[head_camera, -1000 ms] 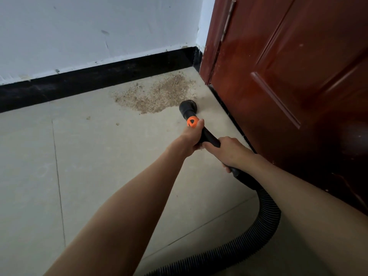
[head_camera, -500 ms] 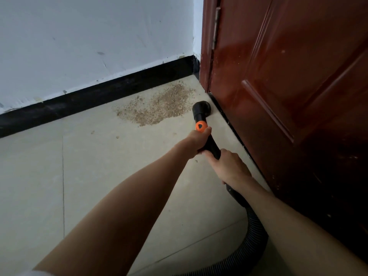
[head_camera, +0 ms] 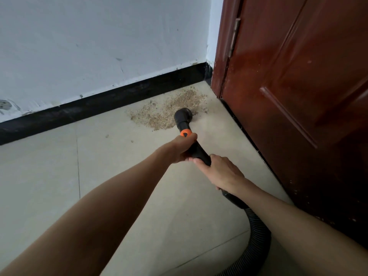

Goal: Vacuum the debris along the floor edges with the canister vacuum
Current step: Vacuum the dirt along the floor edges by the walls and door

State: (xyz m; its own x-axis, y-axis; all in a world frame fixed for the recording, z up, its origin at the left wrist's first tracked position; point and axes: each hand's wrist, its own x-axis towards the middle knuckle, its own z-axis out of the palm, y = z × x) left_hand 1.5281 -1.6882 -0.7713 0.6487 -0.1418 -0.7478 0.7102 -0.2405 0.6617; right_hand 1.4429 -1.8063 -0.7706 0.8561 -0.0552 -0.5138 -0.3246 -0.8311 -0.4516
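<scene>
White painted wall (head_camera: pixel 89 46) fills upper left of frame; scuffed, chipped near its lower edge. Reddish-brown panelled wooden door (head_camera: pixel 298 86) fills upper right and right side, glossy, with a metal hinge (head_camera: pixel 234 37) at its left edge near the top. Beige tiled floor (head_camera: pixel 49 186) spans lower half, grout lines visible. Black baseboard (head_camera: pixel 99 106) runs diagonally from left edge up to the corner at upper centre, where it meets the door frame.

Two bare forearms enter from the bottom edge. Black ribbed vacuum hose (head_camera: pixel 256 242) curves out of lower right, passes under the right forearm and joins the rigid black wand (head_camera: pixel 199 152), which bears an orange collar (head_camera: pixel 185 133).

Debris patch (head_camera: pixel 165 110): tan, granular, spread on floor in the corner, just beside baseboard and door frame; a few stray grains lie lower left of it.

Round black nozzle head (head_camera: pixel 183 114) sits down on the lower right edge of the debris patch, touching it.

Left hand (head_camera: pixel 182 148): fingers wrapped round the wand just below the orange collar. Right hand (head_camera: pixel 223 172): curled over the wand lower down, where it meets the hose, thumb laid along it.
</scene>
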